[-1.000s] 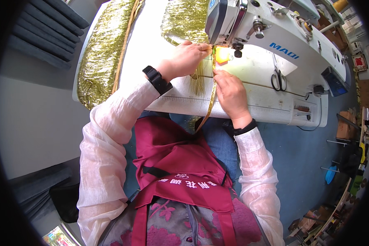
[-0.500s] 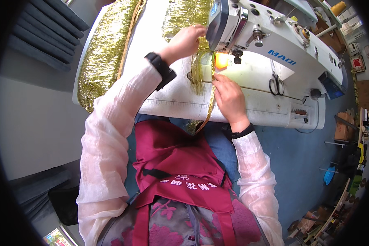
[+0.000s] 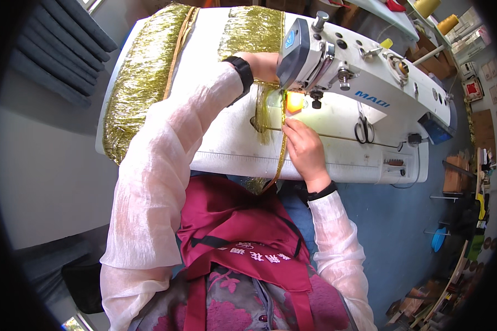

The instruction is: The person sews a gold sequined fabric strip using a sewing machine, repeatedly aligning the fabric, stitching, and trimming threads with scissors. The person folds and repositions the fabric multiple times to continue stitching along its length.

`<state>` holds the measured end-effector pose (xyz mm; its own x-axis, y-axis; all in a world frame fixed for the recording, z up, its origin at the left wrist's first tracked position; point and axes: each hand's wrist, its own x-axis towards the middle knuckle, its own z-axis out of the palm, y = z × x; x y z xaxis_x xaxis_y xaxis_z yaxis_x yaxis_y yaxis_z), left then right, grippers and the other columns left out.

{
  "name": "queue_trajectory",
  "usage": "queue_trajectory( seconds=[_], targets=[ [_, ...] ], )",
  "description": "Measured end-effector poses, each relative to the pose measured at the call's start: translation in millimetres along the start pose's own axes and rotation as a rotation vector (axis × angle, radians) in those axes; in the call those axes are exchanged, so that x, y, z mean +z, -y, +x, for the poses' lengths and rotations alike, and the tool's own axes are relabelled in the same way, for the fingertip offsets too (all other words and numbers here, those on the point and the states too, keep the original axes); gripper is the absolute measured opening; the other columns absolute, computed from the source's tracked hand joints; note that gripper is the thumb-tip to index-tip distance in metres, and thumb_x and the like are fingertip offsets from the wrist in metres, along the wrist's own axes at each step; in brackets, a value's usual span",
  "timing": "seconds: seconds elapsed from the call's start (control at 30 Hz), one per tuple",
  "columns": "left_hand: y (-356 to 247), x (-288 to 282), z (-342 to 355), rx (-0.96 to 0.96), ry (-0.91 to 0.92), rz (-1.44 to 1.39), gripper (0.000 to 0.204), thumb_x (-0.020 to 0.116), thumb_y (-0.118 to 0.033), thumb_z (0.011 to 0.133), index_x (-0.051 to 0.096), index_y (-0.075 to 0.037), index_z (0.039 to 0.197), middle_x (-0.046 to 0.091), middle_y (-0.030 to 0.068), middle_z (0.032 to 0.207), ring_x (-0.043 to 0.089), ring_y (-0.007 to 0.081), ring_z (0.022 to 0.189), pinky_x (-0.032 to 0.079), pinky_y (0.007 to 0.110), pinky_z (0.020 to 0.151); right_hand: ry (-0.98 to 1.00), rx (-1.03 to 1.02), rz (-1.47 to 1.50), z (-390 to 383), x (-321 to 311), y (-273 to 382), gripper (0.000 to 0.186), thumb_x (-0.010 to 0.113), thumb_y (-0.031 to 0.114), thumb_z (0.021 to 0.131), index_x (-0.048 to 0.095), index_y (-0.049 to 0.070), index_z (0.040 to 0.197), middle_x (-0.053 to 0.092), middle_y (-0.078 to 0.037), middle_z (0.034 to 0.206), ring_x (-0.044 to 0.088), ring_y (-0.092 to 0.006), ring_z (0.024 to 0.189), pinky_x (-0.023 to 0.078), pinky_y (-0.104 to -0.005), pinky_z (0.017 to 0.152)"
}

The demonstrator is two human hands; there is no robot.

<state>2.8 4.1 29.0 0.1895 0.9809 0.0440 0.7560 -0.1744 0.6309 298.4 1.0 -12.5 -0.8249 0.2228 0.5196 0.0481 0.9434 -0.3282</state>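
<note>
A gold ribbon trim point(image 3: 282, 157) runs down from under the head of the white sewing machine point(image 3: 364, 77) and over the table's front edge toward my lap. My right hand point(image 3: 305, 150) pinches this trim just in front of the lit needle area. Reaching behind the machine head, my left hand point(image 3: 263, 67) lies beside the gold tinsel fringe point(image 3: 252, 33); its fingers are hidden there. Loose fringe strands point(image 3: 263, 116) hang toward me, left of the trim. The needle and presser foot are not clearly visible.
A second gold fringe bundle point(image 3: 146, 71) with a tan edge lies along the table's left. Black-handled scissors point(image 3: 364, 129) rest under the machine arm. A small tray point(image 3: 395, 165) is set into the front right of the white table point(image 3: 215, 157). Thread cones point(image 3: 448, 24) stand at far right.
My left hand has moved right and away from me, so its fingers have gone behind the machine head. My right hand still pinches the trim. The whole view has shifted slightly.
</note>
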Motion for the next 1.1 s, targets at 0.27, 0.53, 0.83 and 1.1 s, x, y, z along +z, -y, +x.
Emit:
queue_trajectory(
  seconds=[0.27,0.53,0.83,1.1],
  targets=[
    [-5,-1,-29,-0.036,0.001,0.263,0.015,0.061,-0.01,0.098,0.068,-0.004,0.11,0.071,0.0178,0.108,0.069,0.0353,0.1,0.053,0.042,0.089,0.063,-0.023,-0.028,8,-11,6,0.024,0.072,0.007,0.085,0.075,0.007,0.109,0.072,-0.008,0.121,0.069,-0.0267,0.108,0.055,-0.0394,0.095],
    [-65,-1,-126,-0.083,-0.085,0.082,0.007,0.058,-0.009,0.101,0.059,-0.002,0.102,0.064,0.0152,0.094,0.065,0.0359,0.092,0.052,0.044,0.083,0.108,-0.186,0.049,-6,-41,30,0.033,0.073,0.008,0.085,0.075,0.013,0.117,0.073,-0.007,0.121,0.07,-0.0259,0.102,0.055,-0.0387,0.089],
    [-145,36,-199,-0.16,-0.33,-0.089,0.007,0.075,-0.003,0.091,0.073,0.002,0.096,0.064,0.0115,0.083,0.065,0.0251,0.072,0.051,0.035,0.064,-0.102,0.534,-0.447,-48,-107,-95,0.024,0.066,0.024,0.1,0.073,0.003,0.108,0.072,-0.018,0.104,0.069,-0.0398,0.095,0.056,-0.0467,0.081],
    [-159,73,-211,-0.35,-0.348,-0.564,0.012,0.078,-0.012,0.094,0.075,-0.001,0.101,0.063,0.0037,0.087,0.057,0.0142,0.071,0.046,0.029,0.064,0.188,0.727,-0.466,-42,-103,-135,0.035,0.077,0.034,0.086,0.076,0.0,0.095,0.073,-0.023,0.099,0.072,-0.0393,0.092,0.057,-0.0482,0.082]
  ],
)
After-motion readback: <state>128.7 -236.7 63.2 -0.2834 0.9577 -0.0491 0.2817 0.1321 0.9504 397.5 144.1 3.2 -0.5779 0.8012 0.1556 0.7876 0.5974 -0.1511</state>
